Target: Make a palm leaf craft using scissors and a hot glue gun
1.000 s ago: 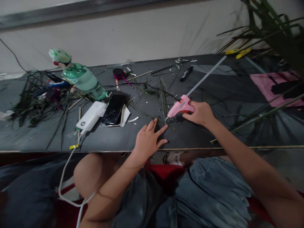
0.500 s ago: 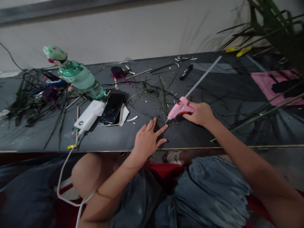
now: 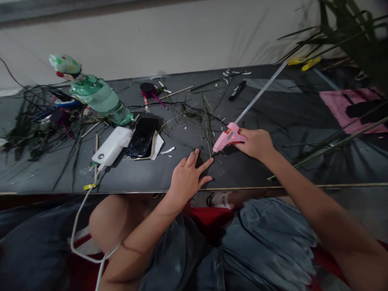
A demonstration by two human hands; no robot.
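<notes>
My right hand (image 3: 256,143) grips the handle of a pink glue gun (image 3: 228,137), from whose back a long pale glue stick (image 3: 262,91) sticks out. The gun's nozzle points down to the left, close to my left index fingertip. My left hand (image 3: 189,176) rests on the dark table with its fingers spread, the index finger at the lower end of a thin green leaf strip (image 3: 208,127). Whether that fingertip presses on the strip is too small to tell.
Left of my hands lie a black phone (image 3: 142,137) and a white power bank (image 3: 112,146) with a cable. Behind them leans a green bottle (image 3: 100,97). A black marker (image 3: 237,91), yellow-handled tool (image 3: 311,63), pink cloth (image 3: 336,109) and leaf scraps lie farther out.
The glue gun's rear and its glue stick have tilted slightly, the stick's far end shifting right and up. My left hand stays almost in place. The view has shifted a little.
</notes>
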